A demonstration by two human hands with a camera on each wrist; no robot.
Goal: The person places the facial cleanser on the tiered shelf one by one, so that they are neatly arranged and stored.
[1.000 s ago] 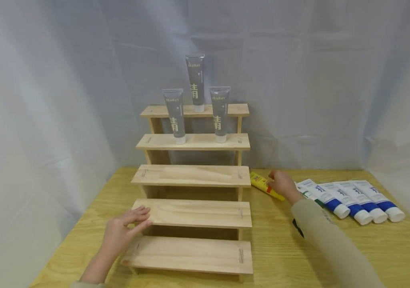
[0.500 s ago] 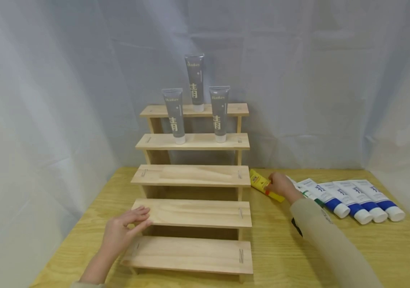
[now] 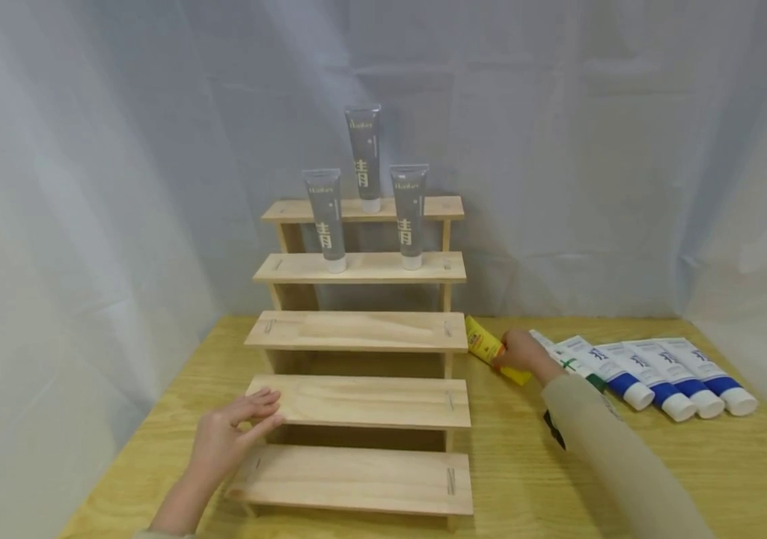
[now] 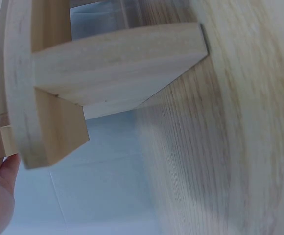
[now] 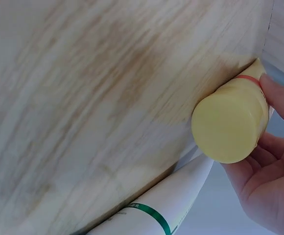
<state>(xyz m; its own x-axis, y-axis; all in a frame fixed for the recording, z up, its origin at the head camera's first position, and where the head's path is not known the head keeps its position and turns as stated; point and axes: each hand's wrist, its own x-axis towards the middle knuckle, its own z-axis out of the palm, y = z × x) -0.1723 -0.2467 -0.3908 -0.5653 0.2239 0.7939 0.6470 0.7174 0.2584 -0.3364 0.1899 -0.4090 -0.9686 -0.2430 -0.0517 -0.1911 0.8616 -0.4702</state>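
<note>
My right hand (image 3: 523, 352) pinches a yellow squeeze tube (image 3: 483, 340) with a red band, low over the table right of the wooden stand. In the right wrist view, the tube's round yellow cap (image 5: 225, 129) faces the camera, with the thumb on one side and fingers on the other. My left hand (image 3: 230, 427) rests at the left end of the stand's second step from the bottom (image 3: 363, 400), fingers on top and thumb by the front edge. In the left wrist view that hand is mostly cut off, beside the wooden boards (image 4: 24, 88).
Three grey tubes (image 3: 410, 213) stand cap-down on the upper two steps. A white tube with a green band (image 3: 575, 365) lies beside my right hand, partly covered by the sleeve. Several white-and-blue tubes (image 3: 679, 367) lie overlapping on the right of the wooden table (image 3: 713, 471).
My right hand has shifted slightly left and its grip has settled on the yellow tube, which has turned a little. More of the green-banded tube shows. The left hand stays in place.
</note>
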